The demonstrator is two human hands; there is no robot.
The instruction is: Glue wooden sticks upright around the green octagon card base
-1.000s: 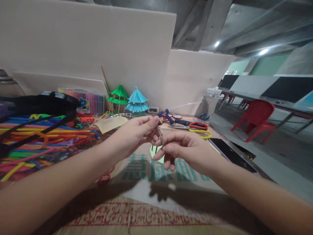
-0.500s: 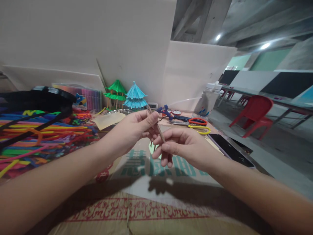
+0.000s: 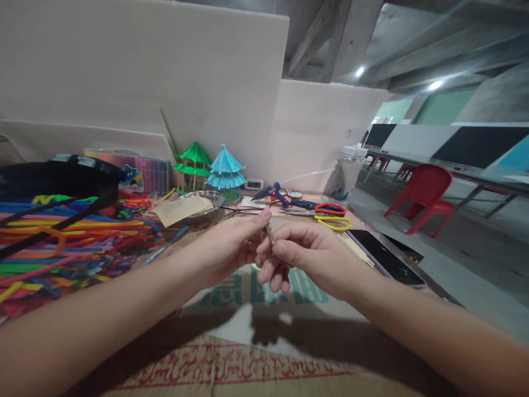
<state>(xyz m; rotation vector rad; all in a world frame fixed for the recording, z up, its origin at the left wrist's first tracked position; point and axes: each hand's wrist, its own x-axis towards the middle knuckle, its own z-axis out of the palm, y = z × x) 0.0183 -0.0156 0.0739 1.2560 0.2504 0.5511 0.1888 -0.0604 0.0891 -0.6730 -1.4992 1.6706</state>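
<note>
Between my two hands, above the printed sheet, is a thin brown stick (image 3: pixel 270 234), mostly hidden by fingers. My left hand (image 3: pixel 243 237) pinches its upper part with the thumb on top. At its near end, my right hand (image 3: pixel 295 251) grips it between thumb and forefinger, the other fingers curled below. A sliver of something pale green (image 3: pixel 255 267) shows under the hands. Beyond them lie a blue glue gun (image 3: pixel 273 192) and scissors with red and yellow handles (image 3: pixel 330 210).
Colourful pipe cleaners (image 3: pixel 61 237) cover the left side. Small green (image 3: pixel 193 165) and blue (image 3: pixel 225 168) paper pavilions stand behind a metal dish (image 3: pixel 215 201). At right are pale sticks (image 3: pixel 357 251), a phone (image 3: pixel 390 256) and a clear bottle (image 3: pixel 345 173).
Less of the brown stick shows now; its upper length no longer sticks up past my left thumb. My hands have drawn slightly lower, and the view has shifted a little.
</note>
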